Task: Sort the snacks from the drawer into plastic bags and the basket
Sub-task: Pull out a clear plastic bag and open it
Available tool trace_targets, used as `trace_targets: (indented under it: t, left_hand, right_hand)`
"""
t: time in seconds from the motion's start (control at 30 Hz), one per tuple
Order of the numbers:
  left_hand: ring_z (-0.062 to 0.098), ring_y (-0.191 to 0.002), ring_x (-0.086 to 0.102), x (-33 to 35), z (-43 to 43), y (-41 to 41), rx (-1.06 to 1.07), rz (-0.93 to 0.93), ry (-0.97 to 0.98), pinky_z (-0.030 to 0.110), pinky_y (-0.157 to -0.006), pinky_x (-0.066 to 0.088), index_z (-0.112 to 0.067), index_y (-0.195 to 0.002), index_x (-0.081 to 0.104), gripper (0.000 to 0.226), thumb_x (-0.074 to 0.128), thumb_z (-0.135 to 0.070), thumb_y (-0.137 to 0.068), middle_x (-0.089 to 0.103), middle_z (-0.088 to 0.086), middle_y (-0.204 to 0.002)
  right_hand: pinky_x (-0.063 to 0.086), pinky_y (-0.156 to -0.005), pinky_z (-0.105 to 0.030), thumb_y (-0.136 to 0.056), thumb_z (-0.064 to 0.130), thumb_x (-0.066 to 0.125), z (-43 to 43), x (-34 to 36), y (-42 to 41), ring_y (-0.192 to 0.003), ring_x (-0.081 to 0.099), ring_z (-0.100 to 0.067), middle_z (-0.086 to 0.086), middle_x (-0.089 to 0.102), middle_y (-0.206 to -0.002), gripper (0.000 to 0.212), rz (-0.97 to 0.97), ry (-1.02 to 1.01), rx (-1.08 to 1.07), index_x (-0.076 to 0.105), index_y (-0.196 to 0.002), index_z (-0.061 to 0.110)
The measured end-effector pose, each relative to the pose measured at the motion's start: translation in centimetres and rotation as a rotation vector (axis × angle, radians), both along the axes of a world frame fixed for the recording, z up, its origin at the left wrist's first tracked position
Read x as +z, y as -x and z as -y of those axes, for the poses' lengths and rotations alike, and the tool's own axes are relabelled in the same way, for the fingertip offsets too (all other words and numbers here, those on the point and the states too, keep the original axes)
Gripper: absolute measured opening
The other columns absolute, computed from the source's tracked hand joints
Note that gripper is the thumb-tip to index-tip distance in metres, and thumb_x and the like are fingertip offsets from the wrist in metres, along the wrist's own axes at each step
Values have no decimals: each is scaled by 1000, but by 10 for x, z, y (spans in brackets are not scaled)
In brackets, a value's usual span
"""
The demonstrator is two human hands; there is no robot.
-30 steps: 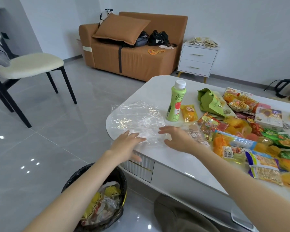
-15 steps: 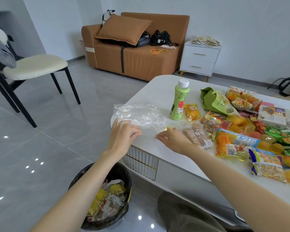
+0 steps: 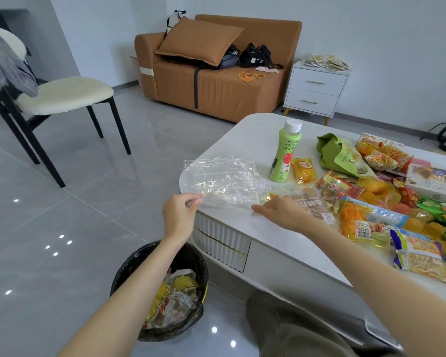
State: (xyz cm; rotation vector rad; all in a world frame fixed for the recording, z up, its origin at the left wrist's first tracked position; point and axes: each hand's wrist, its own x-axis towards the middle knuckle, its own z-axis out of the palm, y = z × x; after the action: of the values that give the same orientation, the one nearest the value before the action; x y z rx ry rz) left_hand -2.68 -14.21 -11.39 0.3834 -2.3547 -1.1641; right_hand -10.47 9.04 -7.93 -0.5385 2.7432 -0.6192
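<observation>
A second earlier both palms lay flat and spread on the plastic, and now the grip had changed! The left hand (image 3: 179, 215) had pulled back off the table's (image 3: 242, 140) rounded end and pinched the near left corner of the clear plastic bag (image 3: 224, 181) between thumb and forefinger, lifting that corner just off the edge. The rest of the bag stayed crumpled on the tabletop, left of the bottle. The right hand (image 3: 281, 211) had gone from spread to curled, thumb and fingertips nipping the bag's near right edge, with its knuckles over a brown biscuit packet (image 3: 317, 204).

Now the count, left to right. There was one chair (image 3: 65, 95) with a pale seat. One black-lined bin (image 3: 162, 289) stood on the floor below the left forearm, with wrappers inside. One clear bag was in play, though I couldn't tell whether more sheets lay under it. One orange sofa (image 3: 216, 83) at the back carried one cushion (image 3: 198, 41). One green bottle (image 3: 285, 153) stood upright, one small yellow packet (image 3: 304, 170) touching its right side. One white nightstand (image 3: 317, 90) showed two drawers. The snacks (image 3: 397, 202) sprawled over the table's right half, overlapping too much to count.
</observation>
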Motion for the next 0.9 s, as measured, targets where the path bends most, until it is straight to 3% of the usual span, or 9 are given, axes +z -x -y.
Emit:
trace_targets:
  t: [0.13,0.27,0.33,0.43,0.57,0.67,0.77,0.83,0.9]
  left_hand:
    - [5,-93,61,-3,4,-6,-51,15,-93,4,-77,40,-9,-106,73,20,66,-17,-89,72,4,-106]
    - [-2,-98,56,2,9,-5,-136,86,-150,-2,-77,36,-16,-106,72,19,56,-18,-96,69,-6,-111]
    - [-3,-98,54,9,10,-3,-198,92,-120,0,-79,37,-21,-101,72,19,54,-18,-97,67,-12,-108]
    - [1,-99,49,15,11,3,-230,30,7,14,-85,41,-23,-96,74,13,62,-22,-92,58,-19,-99]
    - [1,-90,54,24,5,7,-277,11,-41,11,-78,45,-21,-94,75,10,72,-20,-84,60,-7,-96]
    - [-6,-90,55,25,-2,6,-326,19,-63,6,-79,43,-23,-91,72,7,70,-18,-86,62,-13,-93]
    - [-9,-91,57,14,-2,3,-323,142,-223,11,-85,48,-21,-94,66,5,63,-24,-91,61,-18,-93]
    - [4,-103,61,3,3,3,-266,187,-457,22,-89,51,-15,-92,69,13,60,-25,-94,65,-9,-101]
    - [12,-108,61,-2,7,5,-164,210,-749,18,-81,52,-12,-92,69,15,56,-20,-96,66,0,-111]
  right_hand:
    - [43,-76,-25,-96,45,51,6,1,-8,-88,58,-19,-5,70,-112,36,-37,-40,49,73,-109,20]
    - [48,-83,-32,-98,56,34,13,2,-14,-90,63,-24,-5,69,-91,58,-20,-136,27,71,-107,13]
    - [48,-84,-35,-96,60,34,16,2,-17,-97,62,-25,-7,69,-101,63,-26,-167,40,70,-109,11]
    - [45,-82,-33,-91,61,46,23,3,-21,-107,60,-21,0,66,-120,47,-116,-194,117,69,-111,26]
    - [43,-100,-34,-92,53,53,35,0,-27,-119,56,-18,5,60,-133,43,-26,-31,204,63,-126,29]
    - [46,-94,-35,-92,47,54,40,-10,-28,-114,58,-24,-2,61,-132,44,-71,-92,177,57,-133,30]
    - [50,-91,-37,-93,42,53,42,-17,-28,-108,60,-25,-1,64,-126,35,-168,-170,188,62,-125,32]
    - [49,-93,-39,-93,40,54,42,-18,-28,-110,59,-25,-1,63,-126,33,-172,-181,190,63,-124,31]
    - [49,-93,-39,-93,41,54,40,-19,-29,-109,59,-24,0,63,-127,33,-175,-184,188,64,-122,30]
